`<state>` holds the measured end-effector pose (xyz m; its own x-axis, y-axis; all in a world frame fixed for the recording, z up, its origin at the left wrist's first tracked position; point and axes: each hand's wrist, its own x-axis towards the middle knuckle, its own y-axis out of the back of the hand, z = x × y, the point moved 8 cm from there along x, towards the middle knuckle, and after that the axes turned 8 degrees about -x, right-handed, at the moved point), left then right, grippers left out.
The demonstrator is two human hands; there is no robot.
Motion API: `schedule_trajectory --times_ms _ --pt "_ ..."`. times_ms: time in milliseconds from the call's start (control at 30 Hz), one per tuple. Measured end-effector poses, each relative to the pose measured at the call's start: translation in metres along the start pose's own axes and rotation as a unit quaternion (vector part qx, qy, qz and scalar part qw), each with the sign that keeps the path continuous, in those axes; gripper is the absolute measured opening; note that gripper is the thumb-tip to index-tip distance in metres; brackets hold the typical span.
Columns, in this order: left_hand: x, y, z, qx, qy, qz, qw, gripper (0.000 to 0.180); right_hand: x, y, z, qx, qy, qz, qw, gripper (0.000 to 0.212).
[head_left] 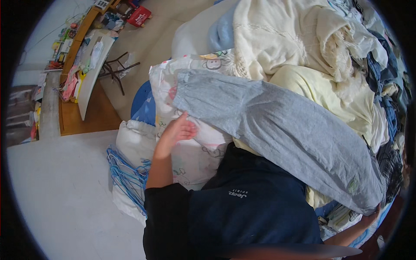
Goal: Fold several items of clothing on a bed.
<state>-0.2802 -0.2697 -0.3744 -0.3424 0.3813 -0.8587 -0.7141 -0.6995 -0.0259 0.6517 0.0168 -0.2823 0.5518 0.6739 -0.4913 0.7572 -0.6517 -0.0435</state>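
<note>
A pair of grey sweatpants (277,117), laid lengthwise with the legs together, stretches across my lap from upper left to lower right. Its gathered cuffs (184,89) lie on a white printed cloth (195,160). Just below the cuffs is my left hand (180,130), open, fingers stretched out and nothing in them. At the other end, my right hand (372,214) touches the edge of the sweatpants at the lower right. The fabric covers most of its fingers, so its grip cannot be made out.
Beyond the sweatpants lie a cream fringed knit (277,34) and a pale yellow garment (303,82). A heap of dark and blue clothes (385,73) rises at the right. Blue hangers (128,173) rest by my left arm on white fabric. A folding table (95,65) stands far left.
</note>
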Motion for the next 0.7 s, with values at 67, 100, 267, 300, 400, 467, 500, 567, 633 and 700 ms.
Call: schedule_trajectory --times_ms 67,100,267,300,400,467,500,567,633,700 --pt "0.013 -0.019 -0.011 -0.062 -0.02 -0.043 0.997 0.056 -0.006 -0.015 -0.005 -0.021 0.004 -0.003 1.0 0.053" --pt "0.018 -0.026 -0.01 -0.156 -0.054 -0.043 0.985 0.056 -0.005 -0.02 -0.005 -0.042 0.008 0.001 0.999 0.054" --pt "0.013 -0.064 0.007 -0.318 -0.133 -0.062 0.937 0.055 -0.009 -0.016 0.015 -0.039 -0.028 -0.041 0.998 0.058" --pt "0.016 -0.063 0.014 -0.343 -0.161 -0.065 0.923 0.056 0.001 -0.011 0.017 -0.053 -0.016 -0.067 0.996 0.059" --pt "0.021 -0.06 0.04 -0.355 -0.201 -0.08 0.909 0.055 0.024 -0.003 0.017 -0.083 0.003 -0.129 0.988 0.06" --pt "0.018 -0.055 0.063 -0.343 -0.216 -0.091 0.909 0.053 0.034 -0.004 0.013 -0.097 0.01 -0.167 0.981 0.061" --pt "0.015 -0.05 0.076 -0.336 -0.232 -0.074 0.91 0.052 0.037 -0.002 0.007 -0.083 0.012 -0.16 0.984 0.062" --pt "0.0 -0.038 0.108 -0.307 -0.27 -0.045 0.911 0.051 0.029 -0.015 -0.005 -0.062 0.014 -0.152 0.986 0.062" --pt "-0.025 -0.028 0.148 -0.284 -0.303 -0.009 0.91 0.05 -0.004 -0.039 -0.037 -0.093 0.042 -0.079 0.992 0.061" --pt "-0.046 -0.015 0.201 -0.271 -0.353 0.003 0.895 0.05 0.032 -0.013 -0.083 -0.095 0.093 -0.161 0.978 0.06"
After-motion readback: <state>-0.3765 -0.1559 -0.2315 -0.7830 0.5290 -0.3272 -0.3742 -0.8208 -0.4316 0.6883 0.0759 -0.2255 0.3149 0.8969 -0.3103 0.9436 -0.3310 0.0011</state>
